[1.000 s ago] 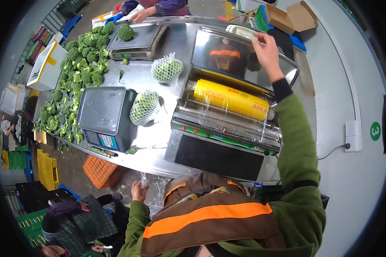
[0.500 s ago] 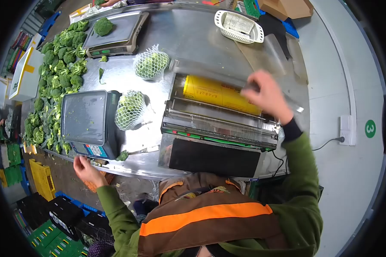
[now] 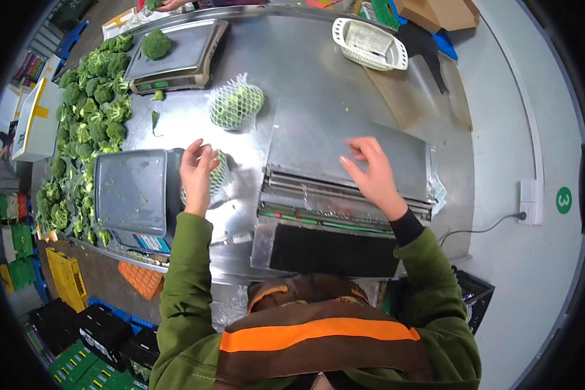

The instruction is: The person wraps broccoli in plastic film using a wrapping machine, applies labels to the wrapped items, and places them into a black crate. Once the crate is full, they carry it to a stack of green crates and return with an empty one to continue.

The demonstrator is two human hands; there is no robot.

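Left hand (image 3: 197, 174): fingers loosely bent and apart, nothing seen held; it covers part of the nearer netted broccoli (image 3: 222, 174), which lies left of the middle of the steel table (image 3: 292, 58), toward its near edge, between the nearer scale (image 3: 133, 195) and the film wrapper (image 3: 344, 207); whether hand and net touch, cannot tell. Right hand (image 3: 372, 175): thumb and forefinger parted, no object visible in them, poised over the wrapper's cover plate (image 3: 396, 149), contact unclear. Farther netted broccoli (image 3: 237, 104) rests untouched, closer to the far edge. Risks, as judged: (a) fingers could snag if they close on the net alone, and the rounded bundle might slip or roll; (b) the gap beside the scale is tight, so a low or wide lift could knock its platform; (c) what looks like clear film (image 3: 318, 200) by the rollers may cling to the right fingertips or fold on itself if caught unevenly; (d) the black pad (image 3: 335, 249) along the near edge, if heated, could scorch a dropped wrist; (e) the cable (image 3: 481, 229) off the right edge might catch the right sleeve (image 3: 429, 266) on a broad swing
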